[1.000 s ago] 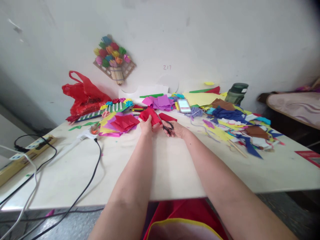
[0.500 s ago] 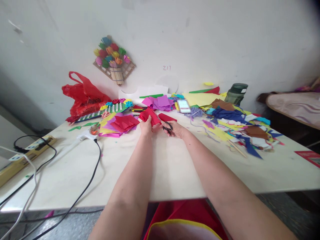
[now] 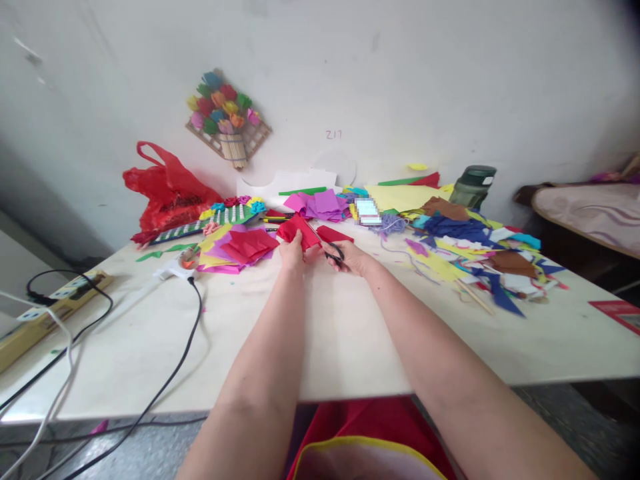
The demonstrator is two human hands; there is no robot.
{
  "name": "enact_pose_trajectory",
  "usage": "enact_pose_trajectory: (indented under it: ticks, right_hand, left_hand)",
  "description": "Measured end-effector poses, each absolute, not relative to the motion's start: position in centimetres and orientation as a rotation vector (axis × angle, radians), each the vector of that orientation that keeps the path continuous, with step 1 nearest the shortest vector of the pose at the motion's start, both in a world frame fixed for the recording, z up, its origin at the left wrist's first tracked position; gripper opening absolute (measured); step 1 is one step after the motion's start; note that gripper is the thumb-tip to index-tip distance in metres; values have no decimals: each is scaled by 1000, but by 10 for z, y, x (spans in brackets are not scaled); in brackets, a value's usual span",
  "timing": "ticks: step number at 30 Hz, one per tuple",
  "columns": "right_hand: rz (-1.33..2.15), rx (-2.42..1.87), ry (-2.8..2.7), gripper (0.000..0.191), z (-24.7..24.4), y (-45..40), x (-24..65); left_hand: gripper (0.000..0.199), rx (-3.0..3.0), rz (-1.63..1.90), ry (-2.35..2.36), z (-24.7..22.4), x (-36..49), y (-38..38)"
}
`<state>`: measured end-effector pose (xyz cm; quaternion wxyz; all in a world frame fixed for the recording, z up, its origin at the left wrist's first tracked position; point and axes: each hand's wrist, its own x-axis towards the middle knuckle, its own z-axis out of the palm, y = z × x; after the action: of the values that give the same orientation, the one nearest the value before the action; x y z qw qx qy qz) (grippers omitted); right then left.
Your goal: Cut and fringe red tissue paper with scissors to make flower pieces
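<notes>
Red crinkled paper (image 3: 301,231), a small piece, is held just above the white tabletop (image 3: 350,333) between the two bare hands. The left hand (image 3: 292,251) is closed on its near left edge, thumb on top. The right hand (image 3: 353,259) grips a pair of black-handled metal scissors (image 3: 334,253), fingers at the loops, with the blades against the right side of the paper; whether they have cut into it is too small to tell.

Just right of the held paper, beyond the scissors, lies a flat red sheet (image 3: 336,234). Immediately left of it is a fanned pile of yellow, purple and red sheets (image 3: 245,245), and farther left a shiny red plastic bag (image 3: 173,190). Behind it sit folded purple sheets (image 3: 325,205). To its right are a pixelated rectangular object (image 3: 368,211), a loose tangle of lilac yarn (image 3: 393,224) and, well apart, a mixed heap of multicoloured scraps (image 3: 460,230), with a dark green bottle (image 3: 471,188) standing upright behind that. Nearer the person and to its left, a white device with a black cord (image 3: 175,269) lies on the tabletop, and well beyond that a yellowish power strip (image 3: 60,310).
</notes>
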<state>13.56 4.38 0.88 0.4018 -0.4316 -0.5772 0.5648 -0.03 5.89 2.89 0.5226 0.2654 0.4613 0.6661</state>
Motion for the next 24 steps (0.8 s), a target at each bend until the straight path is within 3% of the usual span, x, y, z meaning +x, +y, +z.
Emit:
enact_pose_trajectory:
  ticks: [24]
  right_hand:
    - [1354, -1077, -1504, 37, 18, 33, 133]
  left_hand:
    - [22, 708, 1591, 1143, 17, -6, 74]
